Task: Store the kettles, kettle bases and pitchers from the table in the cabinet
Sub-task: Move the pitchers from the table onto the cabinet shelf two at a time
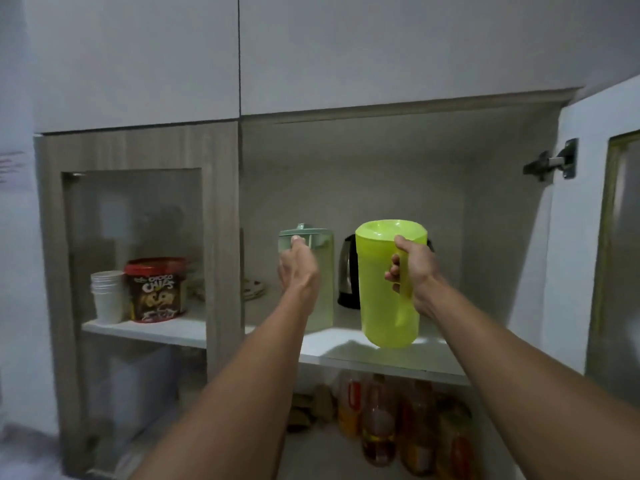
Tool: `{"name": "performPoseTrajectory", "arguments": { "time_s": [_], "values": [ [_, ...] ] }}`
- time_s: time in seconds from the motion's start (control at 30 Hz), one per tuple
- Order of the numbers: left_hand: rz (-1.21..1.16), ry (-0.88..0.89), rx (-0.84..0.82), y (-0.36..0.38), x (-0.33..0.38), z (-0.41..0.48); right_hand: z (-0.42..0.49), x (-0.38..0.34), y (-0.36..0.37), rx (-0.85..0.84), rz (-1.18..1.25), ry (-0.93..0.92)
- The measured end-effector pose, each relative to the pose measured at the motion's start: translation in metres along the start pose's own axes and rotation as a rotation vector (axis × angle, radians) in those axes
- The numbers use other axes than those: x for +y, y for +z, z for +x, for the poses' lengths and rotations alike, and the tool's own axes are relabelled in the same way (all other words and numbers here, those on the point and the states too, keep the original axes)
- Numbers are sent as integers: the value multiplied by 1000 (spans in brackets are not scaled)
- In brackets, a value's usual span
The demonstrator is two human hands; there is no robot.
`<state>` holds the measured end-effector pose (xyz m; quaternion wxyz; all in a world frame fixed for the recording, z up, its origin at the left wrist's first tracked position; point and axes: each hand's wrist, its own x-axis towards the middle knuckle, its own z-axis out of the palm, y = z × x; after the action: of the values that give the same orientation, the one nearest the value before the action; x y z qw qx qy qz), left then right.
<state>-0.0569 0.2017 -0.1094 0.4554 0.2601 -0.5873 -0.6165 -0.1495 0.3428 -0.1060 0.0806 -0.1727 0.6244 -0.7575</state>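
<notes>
Inside the open right half of a wall cabinet (502,202), a white shelf (346,348) runs across at about chest height, lit brightly along its front edge and shadowed toward the grey back panel. Both arms reach up to it. The left hand (296,268) is closed around the handle of a pale green pitcher (323,271) with a matching lid, which stands on the shelf at the left of the opening. The right hand (412,268) is wrapped tight around the handle of a lime green pitcher (384,289), upright, its base at the shelf's front edge; whether it rests on the shelf or hangs just above cannot be told. Between and behind the 2 pitchers stands a steel kettle (346,271) with black trim. The cabinet's right door (616,237) is swung open, its metal hinge (554,162) showing. The left door (138,150), wood-grained with a frosted glass pane, is shut; through it show a stack of white paper cups (107,292) and a red-lidded choco chips tub (154,289) on the same shelf level. Below the shelf stand several bottles (381,420) of amber and orange liquid. Plain white upper doors and walls surround the unit.
</notes>
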Motion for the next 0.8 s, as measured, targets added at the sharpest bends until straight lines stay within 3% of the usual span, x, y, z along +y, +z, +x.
{"name": "performPoseTrajectory", "arguments": {
  "time_s": [0.3,0.47,0.6,0.67,0.7,0.77,0.8],
  "values": [
    [126,-76,153,27,-48,137,132,58,83,-130,23,60],
    [231,-126,148,35,-91,235,213,96,137,-175,-19,51],
    [553,-26,119,50,-124,304,285,115,176,-177,-26,43],
    [782,186,300,64,-152,345,319,121,192,-156,-17,66],
    [815,100,251,69,-157,369,335,124,197,-141,-12,72],
    [1016,249,781,86,-195,429,364,130,204,-129,-18,55],
    [1088,230,918,90,-209,451,375,133,206,-127,-33,45]
  ]
}}
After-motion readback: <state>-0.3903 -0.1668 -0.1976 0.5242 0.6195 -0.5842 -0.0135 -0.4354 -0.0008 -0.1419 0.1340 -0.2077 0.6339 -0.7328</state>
